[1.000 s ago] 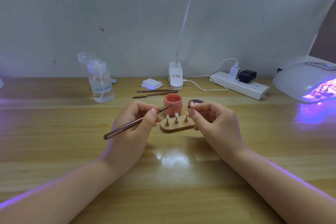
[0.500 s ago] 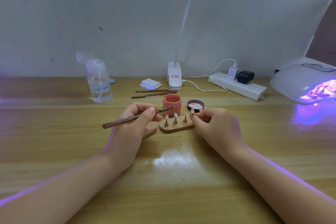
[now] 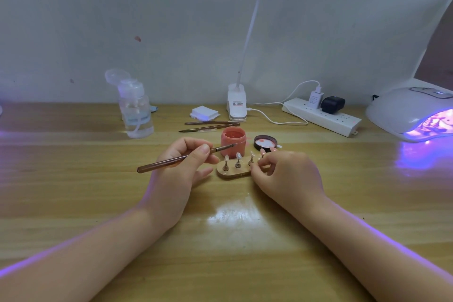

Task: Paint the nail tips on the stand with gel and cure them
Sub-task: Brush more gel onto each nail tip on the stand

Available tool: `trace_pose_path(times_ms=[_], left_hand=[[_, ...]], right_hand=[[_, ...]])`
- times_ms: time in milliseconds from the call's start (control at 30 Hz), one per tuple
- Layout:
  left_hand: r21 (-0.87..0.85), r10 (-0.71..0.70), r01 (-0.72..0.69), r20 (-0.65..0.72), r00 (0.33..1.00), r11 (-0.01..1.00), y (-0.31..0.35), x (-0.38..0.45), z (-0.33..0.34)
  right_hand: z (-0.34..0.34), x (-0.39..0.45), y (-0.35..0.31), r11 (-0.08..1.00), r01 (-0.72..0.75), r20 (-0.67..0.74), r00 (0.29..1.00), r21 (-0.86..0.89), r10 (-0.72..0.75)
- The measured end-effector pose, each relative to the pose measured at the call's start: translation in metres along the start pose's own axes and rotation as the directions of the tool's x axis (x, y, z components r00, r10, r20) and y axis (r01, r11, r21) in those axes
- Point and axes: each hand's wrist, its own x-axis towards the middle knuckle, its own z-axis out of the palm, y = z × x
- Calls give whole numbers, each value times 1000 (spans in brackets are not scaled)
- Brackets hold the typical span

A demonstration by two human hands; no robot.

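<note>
Fingers [image 3: 204, 148] of the left hand [image 3: 180, 167] are pinching a thin brush [image 3: 181, 159], its bristle end reaching toward the open pink gel jar [image 3: 232, 140] and its handle pointing back to the left. Fingers of the right hand [image 3: 286, 174] are curling at the right end of the small wooden stand [image 3: 232, 173] on the table [image 3: 220, 252], covering that end; whether they are pinching a peg or only touching the stand is hard to tell. Three pegs with nail tips [image 3: 238, 156] are showing upright on the stand, and one more tip is peeking above the right fingers. Just behind sits the jar's lid [image 3: 265, 142], partly hidden by that hand. Farther back are lying two spare brushes [image 3: 208, 125], a clear pump bottle [image 3: 136, 110], a clip lamp base [image 3: 236, 105] and a power strip [image 3: 321, 116]. At the right edge a curing lamp [image 3: 411, 110] is glowing violet, cut off by the frame.
</note>
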Motion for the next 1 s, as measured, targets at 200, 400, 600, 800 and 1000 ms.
trace_pose_path(times_ms=[200,400,600,800,1000], left_hand=[[31,32,-32,-6,999,999,-1,0,-1],[132,91,-87,-31,995,988,-2,1,-1],[157,107,-101,-35,994,982,-2,0,-2],[217,182,-167,-50,982,962,2,3,2],[386,274,-238,-40,961,891,23,22,11]], right_hand=[[2,6,1,999,-7,90,996,48,3],[2,6,1,1000,21,93,995,8,-22],[1,4,-2,995,96,84,992,-39,-92],[2,1,-4,990,128,-18,992,54,-128],[2,-3,-6,940,274,-135,959,201,-250]])
